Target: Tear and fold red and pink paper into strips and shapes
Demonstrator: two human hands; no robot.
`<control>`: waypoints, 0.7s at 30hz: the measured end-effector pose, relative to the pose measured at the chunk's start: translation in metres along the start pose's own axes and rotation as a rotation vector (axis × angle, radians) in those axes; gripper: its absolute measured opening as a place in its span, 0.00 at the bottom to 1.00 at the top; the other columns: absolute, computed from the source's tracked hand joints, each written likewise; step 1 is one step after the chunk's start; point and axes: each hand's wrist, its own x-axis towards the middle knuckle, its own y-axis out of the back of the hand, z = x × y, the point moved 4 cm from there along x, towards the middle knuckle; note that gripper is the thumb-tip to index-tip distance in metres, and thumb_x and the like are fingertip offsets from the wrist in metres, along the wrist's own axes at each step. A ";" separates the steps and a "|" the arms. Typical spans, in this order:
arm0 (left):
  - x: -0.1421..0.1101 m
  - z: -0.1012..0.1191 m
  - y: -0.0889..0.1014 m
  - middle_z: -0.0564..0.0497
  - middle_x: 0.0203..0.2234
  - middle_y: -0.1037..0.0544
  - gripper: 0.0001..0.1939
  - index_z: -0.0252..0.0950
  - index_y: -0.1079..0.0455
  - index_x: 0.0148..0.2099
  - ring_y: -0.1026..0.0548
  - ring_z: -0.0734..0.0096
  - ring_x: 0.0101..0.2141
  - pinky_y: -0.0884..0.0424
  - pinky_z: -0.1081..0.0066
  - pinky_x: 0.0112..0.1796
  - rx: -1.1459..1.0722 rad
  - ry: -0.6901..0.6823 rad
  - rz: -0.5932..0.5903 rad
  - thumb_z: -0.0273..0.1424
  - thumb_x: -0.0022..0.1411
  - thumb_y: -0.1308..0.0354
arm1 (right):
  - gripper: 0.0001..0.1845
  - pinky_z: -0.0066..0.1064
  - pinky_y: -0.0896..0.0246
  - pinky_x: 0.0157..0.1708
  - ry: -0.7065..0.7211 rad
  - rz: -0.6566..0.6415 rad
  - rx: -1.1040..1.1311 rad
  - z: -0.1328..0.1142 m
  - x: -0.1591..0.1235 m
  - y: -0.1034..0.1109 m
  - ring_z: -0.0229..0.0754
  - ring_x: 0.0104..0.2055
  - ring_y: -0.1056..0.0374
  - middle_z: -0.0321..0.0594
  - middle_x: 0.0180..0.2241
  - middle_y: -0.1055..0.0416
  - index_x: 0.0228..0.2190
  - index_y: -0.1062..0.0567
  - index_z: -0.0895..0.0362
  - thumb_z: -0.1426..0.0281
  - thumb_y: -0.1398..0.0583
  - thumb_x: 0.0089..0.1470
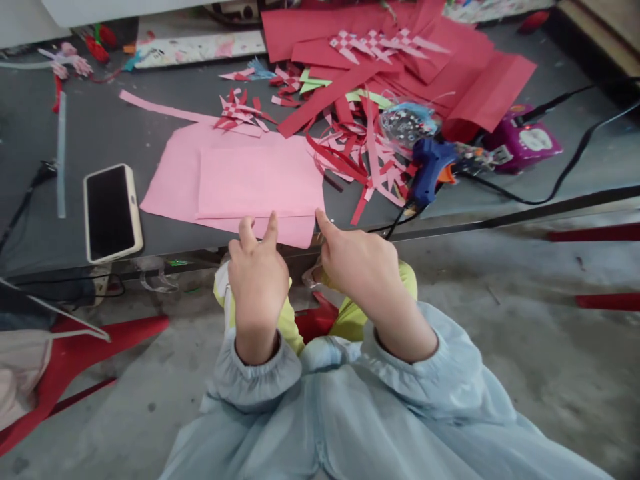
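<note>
A folded piece of pink paper [260, 177] lies on a larger pink sheet [173, 173] at the near edge of the dark table. My left hand [259, 270] is over the front edge of the sheet, with two fingers stretched out and apart. One of its fingertips reaches the fold's near edge. My right hand [357, 260] points its index finger at the near right corner of the folded paper, the other fingers being curled and partly hidden. Neither hand shows anything held.
A phone [110, 213] lies left of the paper. Red and pink paper strips [370, 160] are heaped to the right, beside a blue glue gun [431, 170], a bowl of small beads [407, 123] and a purple box [523, 140]. Red sheets [350, 33] spread behind. Black cables [545, 193] cross the right side.
</note>
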 end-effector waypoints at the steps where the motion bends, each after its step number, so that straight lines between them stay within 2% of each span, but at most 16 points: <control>1: 0.000 -0.004 0.000 0.39 0.63 0.35 0.32 0.48 0.39 0.71 0.27 0.53 0.50 0.26 0.58 0.49 -0.006 0.018 0.014 0.22 0.68 0.55 | 0.33 0.31 0.37 0.26 0.002 0.008 -0.010 0.000 0.000 0.000 0.51 0.34 0.20 0.52 0.32 0.19 0.69 0.41 0.54 0.72 0.50 0.63; 8: 0.001 -0.033 0.007 0.38 0.53 0.33 0.30 0.49 0.35 0.68 0.29 0.50 0.49 0.28 0.56 0.48 -0.072 0.184 0.119 0.23 0.68 0.54 | 0.33 0.32 0.39 0.25 0.009 0.035 -0.040 0.000 0.000 0.001 0.52 0.32 0.21 0.51 0.31 0.19 0.68 0.40 0.55 0.72 0.50 0.63; 15: 0.005 -0.059 0.013 0.39 0.50 0.33 0.30 0.51 0.33 0.66 0.32 0.51 0.48 0.31 0.53 0.50 -0.085 0.288 0.106 0.23 0.67 0.53 | 0.33 0.32 0.39 0.26 0.016 0.013 -0.041 -0.001 0.000 0.003 0.53 0.33 0.20 0.52 0.31 0.19 0.69 0.40 0.55 0.72 0.49 0.63; 21: 0.006 -0.075 0.014 0.39 0.49 0.33 0.31 0.50 0.32 0.66 0.32 0.50 0.49 0.31 0.52 0.51 -0.091 0.339 0.133 0.23 0.66 0.54 | 0.33 0.31 0.43 0.24 0.019 0.035 -0.064 0.000 0.000 0.001 0.51 0.33 0.21 0.50 0.31 0.19 0.68 0.39 0.54 0.71 0.49 0.63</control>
